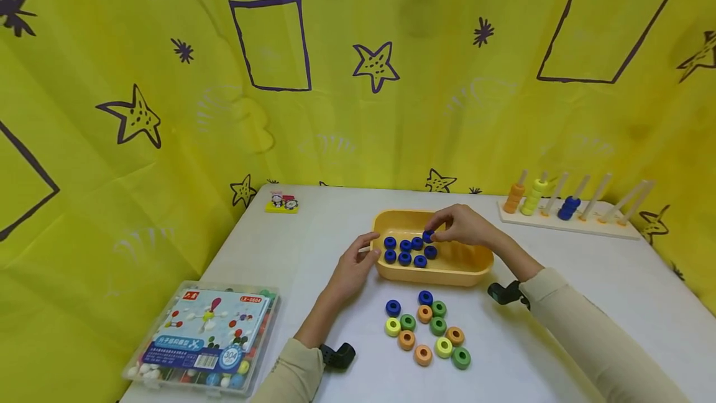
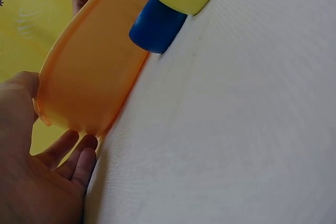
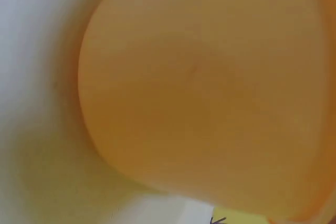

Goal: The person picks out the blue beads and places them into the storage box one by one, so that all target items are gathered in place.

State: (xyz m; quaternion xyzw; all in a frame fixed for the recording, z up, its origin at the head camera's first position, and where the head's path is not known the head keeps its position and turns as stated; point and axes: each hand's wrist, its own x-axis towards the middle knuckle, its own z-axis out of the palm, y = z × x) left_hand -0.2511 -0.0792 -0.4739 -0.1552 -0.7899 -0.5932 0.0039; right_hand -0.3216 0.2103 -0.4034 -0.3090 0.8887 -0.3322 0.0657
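Observation:
A yellow-orange plastic tray (image 1: pixel 431 275) stands on the table, with several blue beads (image 1: pixel 404 258) grouped in its left half. My right hand (image 1: pixel 464 226) reaches over it from the right, pinching one blue bead (image 1: pixel 428 236) between thumb and fingertips. At the tray's left end, my left hand (image 1: pixel 353 269) holds the rim. The left wrist view shows the curled fingers (image 2: pixel 79 156) against the tray's outer wall (image 2: pixel 97 72). In the right wrist view, the tray wall (image 3: pixel 199 103) fills most of the picture, and the right hand is out of sight.
Loose blue, green, yellow and orange beads (image 1: pixel 423 355) lie in front of the tray. A wooden peg stand (image 1: pixel 570 222) with stacked beads is at the back right. A clear molecule-kit box (image 1: pixel 204 334) lies at front left, a small yellow figure piece (image 1: pixel 281 204) at back left.

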